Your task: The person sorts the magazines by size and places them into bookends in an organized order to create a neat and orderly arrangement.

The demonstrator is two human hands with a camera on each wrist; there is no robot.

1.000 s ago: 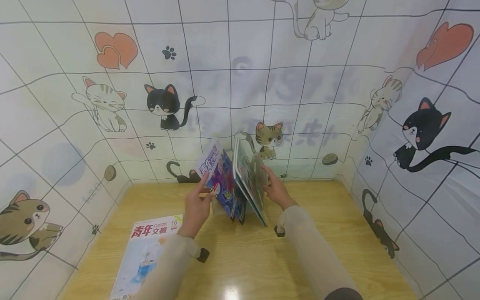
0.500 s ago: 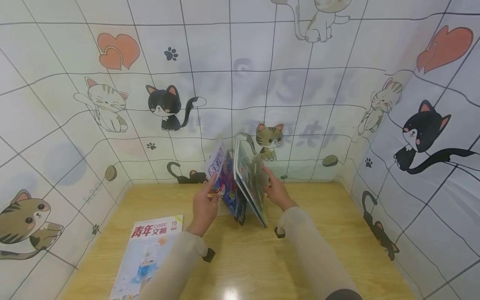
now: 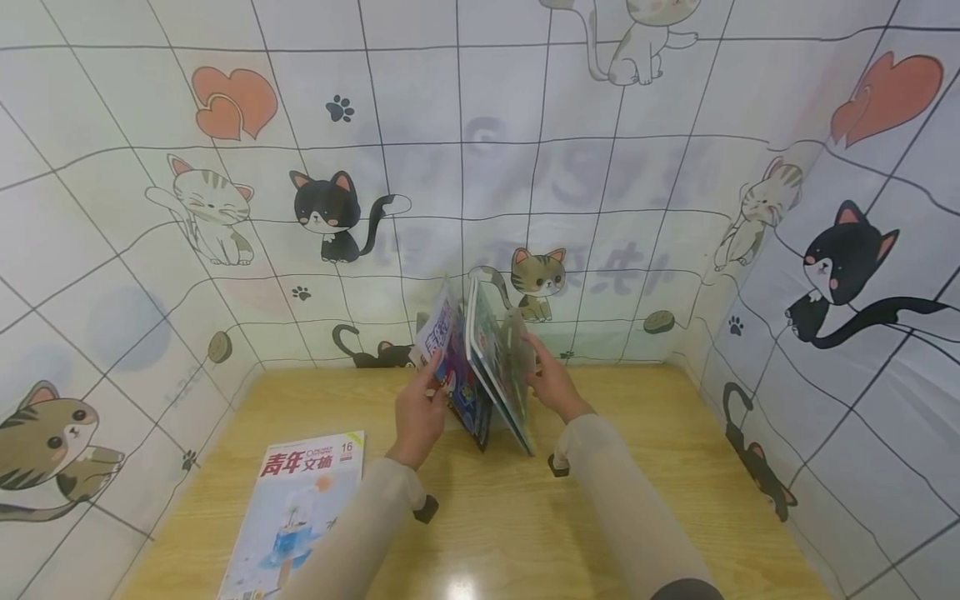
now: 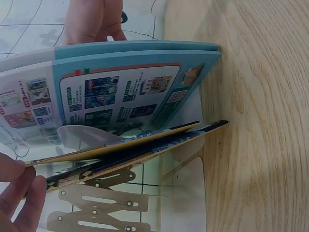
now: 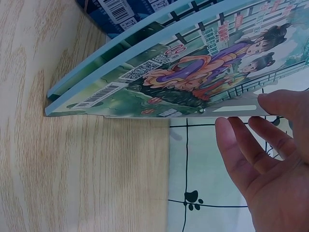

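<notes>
My left hand (image 3: 418, 417) pinches the top edge area of thin magazines (image 3: 462, 392) with purple and blue covers, thumb on one side and fingers on the other. These magazines lean, spread slightly apart, in a white expandable bookrack (image 4: 104, 203) with a lattice base. Beside them stand two thicker blue-edged books (image 4: 140, 92), tilted, lower corners at the tabletop. In the right wrist view, the outer book (image 5: 203, 72) shows illustrated figures. My right hand (image 3: 558, 385) holds the rack's pale end plate (image 5: 231, 110) between thumb and fingers, next to that book.
Flat on the left of the wooden table (image 3: 600, 517) lies another magazine (image 3: 292, 508) with a pale blue cover and red title. Cloth walls (image 3: 465, 183) printed with cats enclose the table at the back and sides.
My left hand has moved to the right and brought the purple-covered magazine more upright, closer to the books. The right hand stays at the end plate.
</notes>
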